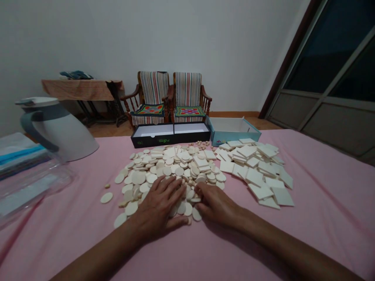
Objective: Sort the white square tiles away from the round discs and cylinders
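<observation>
A broad heap of pale round wooden discs [138, 177] lies in the middle of the pink-covered table, with some square pieces mixed in at its top. My left hand [159, 205] rests palm down on the near side of this heap, fingers stretched out and a little apart. At the heap's near right edge is my right hand [218, 205], its fingers curled in among the discs; whatever they hold is hidden. Between the two hands lie several discs and small wooden bits. A second heap, of flat square wooden tiles [260, 191], spreads out to the right.
Behind the heaps stand a black two-part box [171, 138] and a light blue open box [234, 137]. A white and grey jug [70, 136] and a clear plastic container [38, 191] are at the left. Two wooden chairs [189, 91] stand beyond the table [322, 187].
</observation>
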`<state>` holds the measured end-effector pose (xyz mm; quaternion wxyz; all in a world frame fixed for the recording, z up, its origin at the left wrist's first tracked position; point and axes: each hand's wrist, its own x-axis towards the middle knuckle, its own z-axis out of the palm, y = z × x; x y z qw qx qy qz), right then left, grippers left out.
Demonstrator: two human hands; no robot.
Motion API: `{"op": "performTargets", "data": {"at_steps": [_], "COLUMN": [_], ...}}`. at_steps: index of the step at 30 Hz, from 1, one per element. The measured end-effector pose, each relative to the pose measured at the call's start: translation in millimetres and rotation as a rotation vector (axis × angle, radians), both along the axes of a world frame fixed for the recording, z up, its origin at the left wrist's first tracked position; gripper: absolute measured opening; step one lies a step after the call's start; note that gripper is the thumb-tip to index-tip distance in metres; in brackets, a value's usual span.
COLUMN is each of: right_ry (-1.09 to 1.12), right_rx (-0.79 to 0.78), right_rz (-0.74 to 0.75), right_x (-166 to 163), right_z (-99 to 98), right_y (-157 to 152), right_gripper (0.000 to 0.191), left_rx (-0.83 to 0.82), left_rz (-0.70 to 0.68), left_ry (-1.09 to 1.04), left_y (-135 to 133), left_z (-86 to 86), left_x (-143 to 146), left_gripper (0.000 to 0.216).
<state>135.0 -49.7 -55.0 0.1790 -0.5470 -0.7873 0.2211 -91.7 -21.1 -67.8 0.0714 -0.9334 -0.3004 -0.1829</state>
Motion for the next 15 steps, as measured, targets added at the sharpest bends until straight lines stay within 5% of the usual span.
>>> {"op": "performTargets", "data": {"at_steps": [3,8,11,15], "right_ry": [0.037,-0.288,-0.435,-0.464], "right_rx": [-0.004,0.295,0.216,0.169], "right_rz": [0.037,-0.336,-0.394,-0.426], "right_x": [5,11,6,4], "right_z": [18.4,31.5,29.4,26.4], "right_y": [25,69,81,81], "right_gripper": [0.009,0.031,0.047,0.039], "left_rx": [-0.015,0.033,0.065,0.082], "left_rz": [0.054,0.064,0.039,-0.142], "left_ry": [-0.008,-0.053,-0.096,-0.088], "left_y": [-1,3,3,-7], "left_z": [-3.1,-9.7,-9.7,3.7], "left_x": [-1,-6,-7,-7], "left_gripper": [0.061,0.052,0.046,0.047]}}
